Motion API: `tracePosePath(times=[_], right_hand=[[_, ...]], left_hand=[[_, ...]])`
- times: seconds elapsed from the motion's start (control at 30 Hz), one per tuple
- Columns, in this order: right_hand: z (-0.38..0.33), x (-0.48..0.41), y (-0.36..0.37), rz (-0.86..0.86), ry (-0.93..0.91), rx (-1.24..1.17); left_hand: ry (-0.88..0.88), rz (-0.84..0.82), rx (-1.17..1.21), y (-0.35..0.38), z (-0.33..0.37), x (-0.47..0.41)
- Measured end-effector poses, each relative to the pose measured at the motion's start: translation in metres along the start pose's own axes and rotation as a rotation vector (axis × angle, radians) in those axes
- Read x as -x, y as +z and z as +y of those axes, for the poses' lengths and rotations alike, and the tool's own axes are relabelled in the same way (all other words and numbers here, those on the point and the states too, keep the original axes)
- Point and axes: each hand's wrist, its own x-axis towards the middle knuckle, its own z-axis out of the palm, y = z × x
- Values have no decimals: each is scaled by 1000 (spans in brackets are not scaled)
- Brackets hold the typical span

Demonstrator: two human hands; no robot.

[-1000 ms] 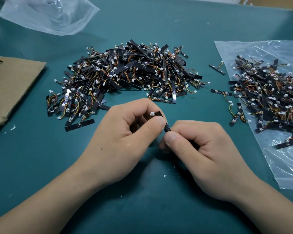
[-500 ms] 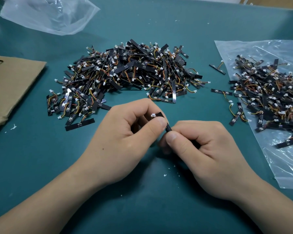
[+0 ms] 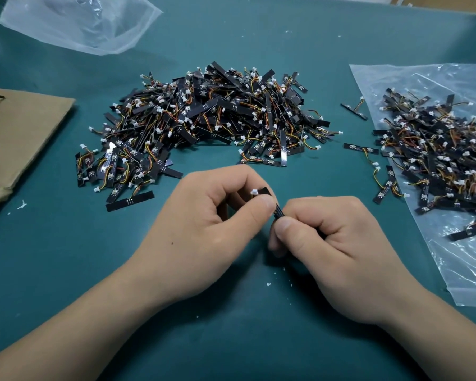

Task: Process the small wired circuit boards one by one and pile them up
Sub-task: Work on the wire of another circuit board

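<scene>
I hold one small black circuit board (image 3: 267, 191) in both hands, low over the near middle of the teal table (image 3: 66, 270). My left hand (image 3: 204, 229) pinches the end with the white connector (image 3: 254, 191) between thumb and forefinger. My right hand (image 3: 338, 251) is curled round the other end. The big pile of boards (image 3: 209, 125) lies just beyond my hands. A second pile (image 3: 437, 158) sits on a clear plastic bag (image 3: 465, 265) at the right, and cardboard (image 3: 19, 138) lies at the left.
</scene>
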Motion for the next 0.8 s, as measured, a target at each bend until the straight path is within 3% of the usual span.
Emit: tracePosePath(times=[0.47, 0.63, 0.8], right_hand=[[0, 1, 1, -47, -75, 16], [5, 2, 1, -73, -95, 72], [8, 0, 1, 358, -34, -294]], left_hand=[[16, 32, 115, -5, -4, 0], [12, -53, 78, -3, -7, 2], [32, 85, 185, -4, -7, 0]])
